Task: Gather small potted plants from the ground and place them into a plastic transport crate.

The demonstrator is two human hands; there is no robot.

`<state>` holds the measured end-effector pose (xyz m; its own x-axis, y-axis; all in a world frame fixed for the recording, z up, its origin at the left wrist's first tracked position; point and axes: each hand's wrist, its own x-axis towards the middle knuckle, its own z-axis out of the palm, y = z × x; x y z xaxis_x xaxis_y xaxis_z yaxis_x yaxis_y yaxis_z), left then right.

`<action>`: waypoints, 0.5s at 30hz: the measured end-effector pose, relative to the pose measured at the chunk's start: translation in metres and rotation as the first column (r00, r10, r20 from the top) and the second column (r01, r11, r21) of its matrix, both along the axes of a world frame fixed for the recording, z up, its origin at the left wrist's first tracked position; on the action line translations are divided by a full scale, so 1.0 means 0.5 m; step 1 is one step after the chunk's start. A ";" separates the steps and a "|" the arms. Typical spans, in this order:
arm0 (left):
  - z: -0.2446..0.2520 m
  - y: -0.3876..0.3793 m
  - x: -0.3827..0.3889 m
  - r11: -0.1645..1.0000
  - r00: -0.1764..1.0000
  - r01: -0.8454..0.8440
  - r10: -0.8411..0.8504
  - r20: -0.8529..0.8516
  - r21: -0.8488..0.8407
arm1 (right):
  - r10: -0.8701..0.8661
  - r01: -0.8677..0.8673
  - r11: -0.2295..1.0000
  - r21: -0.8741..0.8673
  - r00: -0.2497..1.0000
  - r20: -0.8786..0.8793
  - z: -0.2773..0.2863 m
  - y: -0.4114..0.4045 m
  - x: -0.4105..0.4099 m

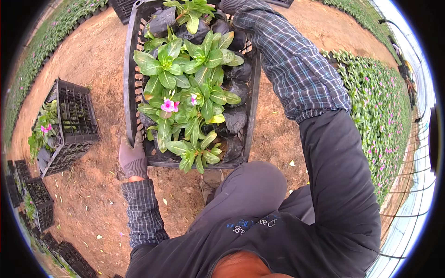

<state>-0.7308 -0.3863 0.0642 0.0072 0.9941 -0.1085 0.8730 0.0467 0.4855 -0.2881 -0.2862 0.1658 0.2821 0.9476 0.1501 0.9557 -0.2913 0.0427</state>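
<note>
A black plastic crate [255,104] full of potted periwinkle plants [187,83] lies before me, its near edge by my knee. The plants have green leaves and a few pink flowers, and their black plastic grow bags [236,120] lie on their sides along the right. My left hand [133,153], in a grayish-pink knitted glove, grips the crate's near left corner. My right hand [232,6], in a dark glove, is at the far right end of the crate, partly cut off by the picture's edge; its fingers are hidden.
Another black crate [78,139] with plants stands tilted on the bare soil to the left. Several more crates [40,198] line the lower left. A dense bed of flowering plants [379,121] lies to the right, beside a wire mesh. Another bed [52,45] runs along the upper left.
</note>
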 end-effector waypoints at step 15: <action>-0.046 0.028 0.019 0.972 0.957 -0.217 0.230 0.176 -0.090 | 0.054 0.098 0.918 0.384 0.929 -0.366 -0.120 0.040 -0.042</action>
<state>-0.7213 -0.3722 0.0410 -0.1878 0.9627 -0.1950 0.7324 0.2695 0.6252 -0.3092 -0.2662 0.1057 0.4087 0.8261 0.3880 0.8744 -0.2326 -0.4258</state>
